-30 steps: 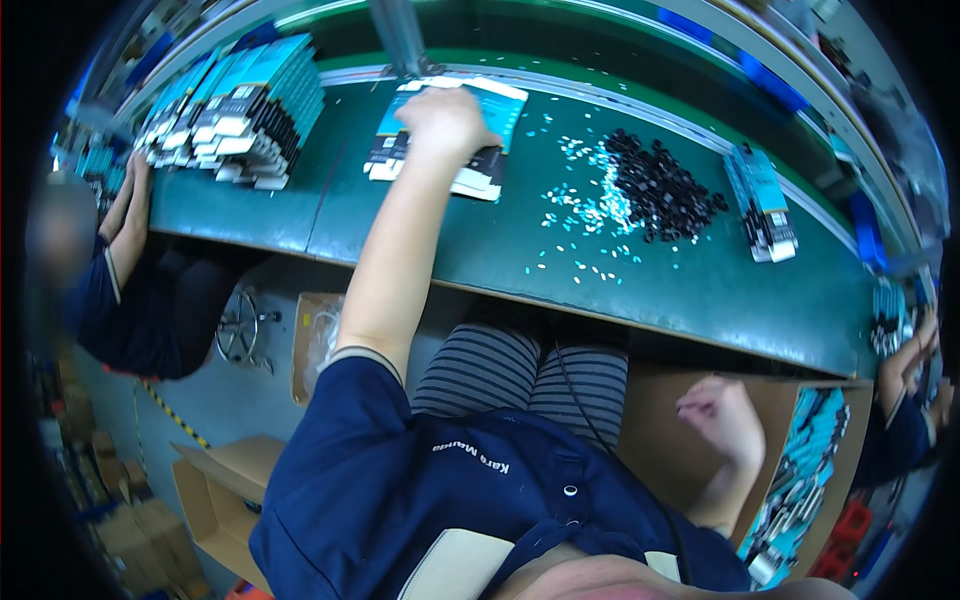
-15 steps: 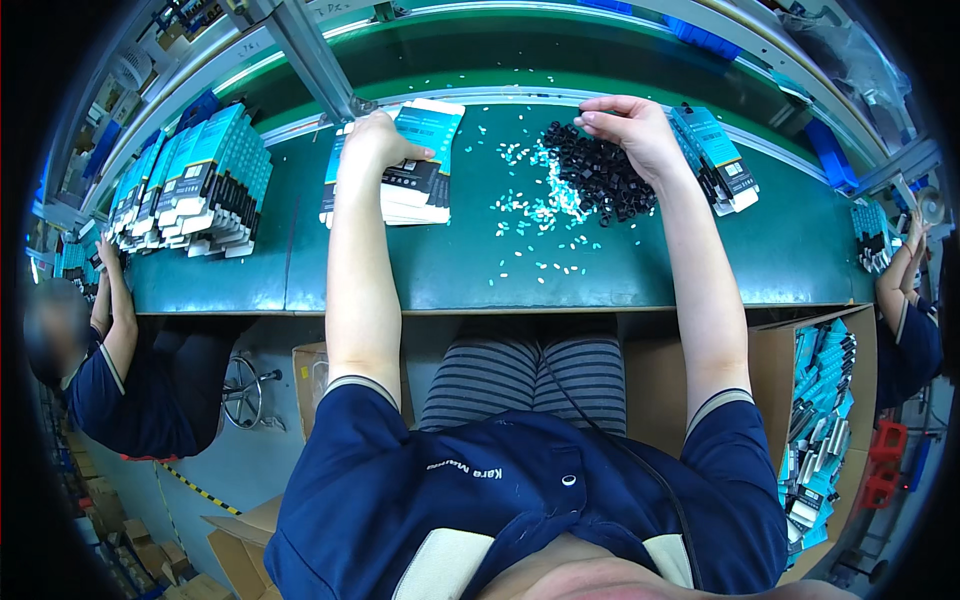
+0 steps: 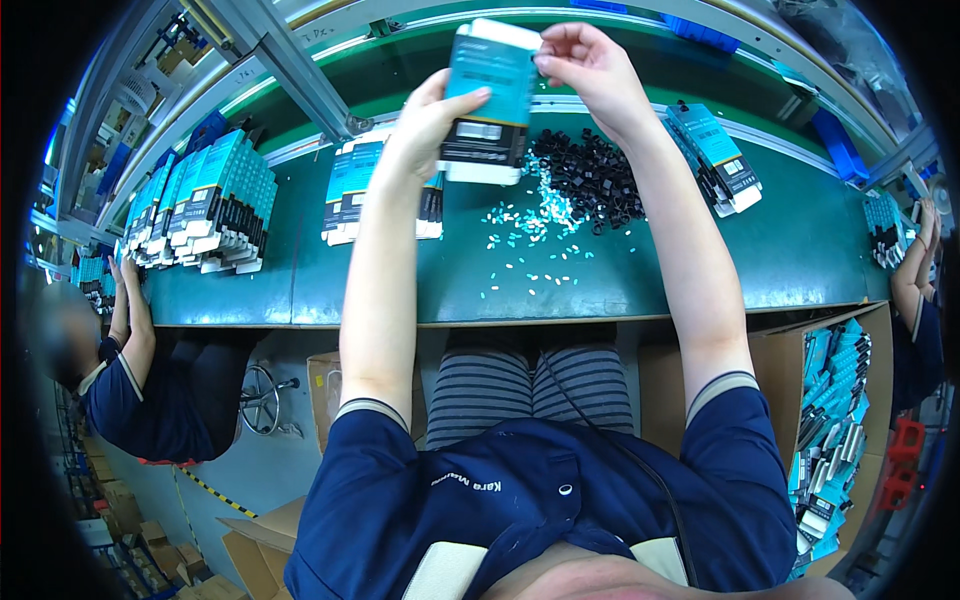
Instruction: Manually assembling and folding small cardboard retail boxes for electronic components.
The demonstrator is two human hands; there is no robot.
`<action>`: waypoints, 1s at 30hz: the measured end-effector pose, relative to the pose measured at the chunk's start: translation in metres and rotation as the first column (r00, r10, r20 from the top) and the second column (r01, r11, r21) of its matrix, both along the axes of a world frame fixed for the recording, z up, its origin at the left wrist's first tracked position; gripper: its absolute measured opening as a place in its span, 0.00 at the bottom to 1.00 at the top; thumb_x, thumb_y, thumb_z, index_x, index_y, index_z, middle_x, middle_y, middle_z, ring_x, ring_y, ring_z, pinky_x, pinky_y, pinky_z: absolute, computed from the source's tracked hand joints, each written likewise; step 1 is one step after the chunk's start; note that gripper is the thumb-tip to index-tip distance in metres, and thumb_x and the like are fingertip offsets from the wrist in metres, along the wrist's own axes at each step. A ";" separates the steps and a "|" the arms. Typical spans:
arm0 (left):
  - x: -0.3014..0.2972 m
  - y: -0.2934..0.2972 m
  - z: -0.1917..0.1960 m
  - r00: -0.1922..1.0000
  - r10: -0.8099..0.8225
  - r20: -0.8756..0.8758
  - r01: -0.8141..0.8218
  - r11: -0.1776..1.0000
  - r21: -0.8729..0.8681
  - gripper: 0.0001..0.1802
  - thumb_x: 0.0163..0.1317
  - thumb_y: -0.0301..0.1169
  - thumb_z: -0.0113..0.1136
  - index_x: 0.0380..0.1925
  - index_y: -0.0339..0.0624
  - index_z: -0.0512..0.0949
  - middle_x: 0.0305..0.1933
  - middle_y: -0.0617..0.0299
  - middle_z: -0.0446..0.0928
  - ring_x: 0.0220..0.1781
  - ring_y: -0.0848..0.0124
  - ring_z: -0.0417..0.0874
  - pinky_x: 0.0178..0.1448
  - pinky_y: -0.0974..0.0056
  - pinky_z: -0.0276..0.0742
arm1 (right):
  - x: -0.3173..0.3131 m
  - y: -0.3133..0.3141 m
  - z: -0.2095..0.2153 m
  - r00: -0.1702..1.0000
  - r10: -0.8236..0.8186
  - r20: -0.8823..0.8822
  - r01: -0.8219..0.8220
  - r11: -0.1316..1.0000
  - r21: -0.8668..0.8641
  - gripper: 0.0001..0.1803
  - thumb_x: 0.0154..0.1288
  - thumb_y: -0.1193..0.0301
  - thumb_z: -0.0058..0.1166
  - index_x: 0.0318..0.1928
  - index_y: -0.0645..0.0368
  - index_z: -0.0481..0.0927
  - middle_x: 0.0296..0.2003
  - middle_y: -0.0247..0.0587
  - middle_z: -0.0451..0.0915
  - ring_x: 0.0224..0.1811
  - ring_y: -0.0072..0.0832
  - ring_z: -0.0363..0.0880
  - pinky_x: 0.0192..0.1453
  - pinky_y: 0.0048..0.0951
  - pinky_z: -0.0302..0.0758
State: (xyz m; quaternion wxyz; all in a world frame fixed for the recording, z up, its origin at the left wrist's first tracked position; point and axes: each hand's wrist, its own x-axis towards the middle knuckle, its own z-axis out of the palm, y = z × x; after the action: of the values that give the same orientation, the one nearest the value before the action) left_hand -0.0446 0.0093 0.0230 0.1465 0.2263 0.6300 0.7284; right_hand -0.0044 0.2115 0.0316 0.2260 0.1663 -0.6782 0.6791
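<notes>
My left hand [image 3: 424, 128] grips a teal and black box [image 3: 488, 112], lifted and tilted above the table, thumb across its front. White flaps show at its top and bottom ends. At the box's upper right edge, my right hand [image 3: 594, 78] is closed in a pinch; a small black piece seems to show at its fingertips, mostly hidden. Beneath the right forearm lies a heap of small black pieces [image 3: 588, 178]. Small teal and white pellets [image 3: 553, 210] are scattered left of that heap. A stack of similar boxes [image 3: 350, 195] lies behind my left forearm.
More boxes stand in rows [image 3: 215, 195] at the far left and in a pile [image 3: 715, 150] at the right. A metal post [image 3: 300, 75] rises behind the green table [image 3: 340, 295]. A carton [image 3: 873, 400] of filled boxes stands below right. Co-workers sit at both sides.
My left hand has lifted a box off the stack and carried it up and right. The right hand has moved up and left from above the black heap to the box's edge.
</notes>
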 end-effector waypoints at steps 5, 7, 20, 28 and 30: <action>0.015 0.035 -0.008 0.984 -0.173 0.038 0.155 0.947 0.283 0.29 0.47 0.12 0.58 0.52 0.40 0.67 0.46 0.57 0.76 0.48 0.66 0.79 0.53 0.60 0.76 | 0.004 -0.001 -0.002 0.984 -0.124 -0.126 0.121 0.992 -0.024 0.13 0.59 0.79 0.56 0.44 0.64 0.72 0.36 0.37 0.77 0.34 0.19 0.76 0.35 0.17 0.73; 0.026 0.042 -0.010 0.985 -0.158 0.070 0.132 0.952 0.278 0.28 0.49 0.14 0.60 0.52 0.40 0.67 0.46 0.58 0.76 0.48 0.67 0.78 0.52 0.62 0.77 | 0.013 0.001 -0.008 0.970 -0.217 -0.112 0.218 0.976 0.002 0.12 0.59 0.79 0.56 0.44 0.63 0.72 0.36 0.36 0.77 0.32 0.16 0.75 0.30 0.14 0.71; 0.035 0.036 -0.024 0.992 -0.075 -0.104 0.104 0.945 0.311 0.16 0.63 0.25 0.55 0.51 0.38 0.70 0.47 0.61 0.77 0.48 0.76 0.77 0.53 0.69 0.74 | 0.020 -0.022 -0.010 0.943 -0.295 -0.156 0.319 0.935 0.157 0.13 0.58 0.79 0.57 0.43 0.63 0.71 0.35 0.36 0.77 0.32 0.14 0.76 0.28 0.15 0.77; 0.047 0.046 -0.021 0.982 -0.010 -0.190 0.065 0.957 0.283 0.18 0.63 0.24 0.54 0.54 0.35 0.69 0.48 0.60 0.75 0.49 0.76 0.75 0.55 0.69 0.71 | 0.031 -0.033 -0.005 0.858 -0.435 -0.273 0.472 0.877 0.088 0.08 0.53 0.82 0.55 0.35 0.65 0.76 0.27 0.38 0.79 0.25 0.18 0.77 0.28 0.19 0.75; 0.051 0.041 -0.016 0.980 0.019 -0.199 0.040 0.956 0.290 0.18 0.64 0.24 0.53 0.54 0.34 0.68 0.49 0.60 0.75 0.50 0.75 0.75 0.55 0.69 0.71 | 0.028 -0.036 -0.007 0.845 -0.447 -0.295 0.472 0.882 0.014 0.07 0.54 0.82 0.56 0.36 0.65 0.76 0.28 0.39 0.80 0.25 0.19 0.78 0.28 0.20 0.76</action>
State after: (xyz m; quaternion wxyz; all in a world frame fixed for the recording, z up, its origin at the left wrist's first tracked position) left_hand 0.0061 0.0508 0.0067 0.0515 0.3208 0.5255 0.7863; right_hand 0.0232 0.1755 0.0250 0.4691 0.1039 -0.6875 0.5445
